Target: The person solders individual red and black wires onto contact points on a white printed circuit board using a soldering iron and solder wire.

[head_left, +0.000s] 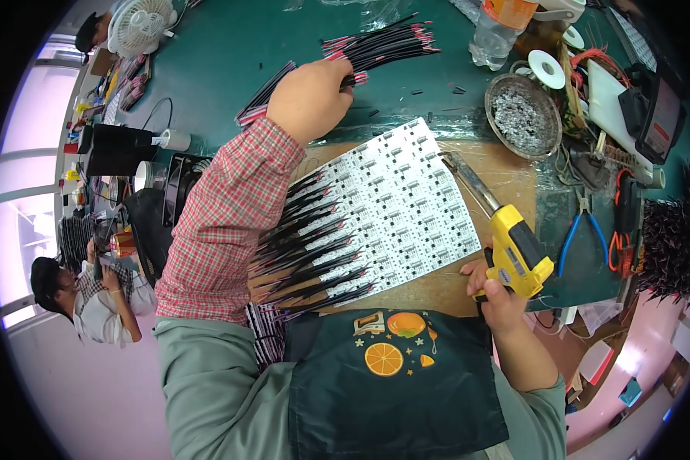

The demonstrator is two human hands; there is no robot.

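left hand (pixel 308 101) curled over the near end of loose wires (pixel 391 50); fingertips hidden, can't tell how far open or if one is pinched. right hand (pixel 504 307): fingers wrapped round the yellow soldering gun (pixel 517 249). white circuit sheet (pixel 414 207) lies between the two hands, black leads (pixel 307 253) along its left part.

risks: gun tip sits at the sheet's upper right edge, so a wrist dip could scorch it. plaid sleeve (pixel 234 199) beside the leads might snag and skew them. rough pinch may scatter the loose wires.

surface: green table (pixel 215 77), brown board (pixel 510 176) under the sheet; metal bowl (pixel 501 143) of scraps and blue pliers (pixel 571 245) beyond the right fingers. room: fan (pixel 140 27), bright windows (pixel 34 115), seated co-worker (pixel 103 314), all far left of left fingers.
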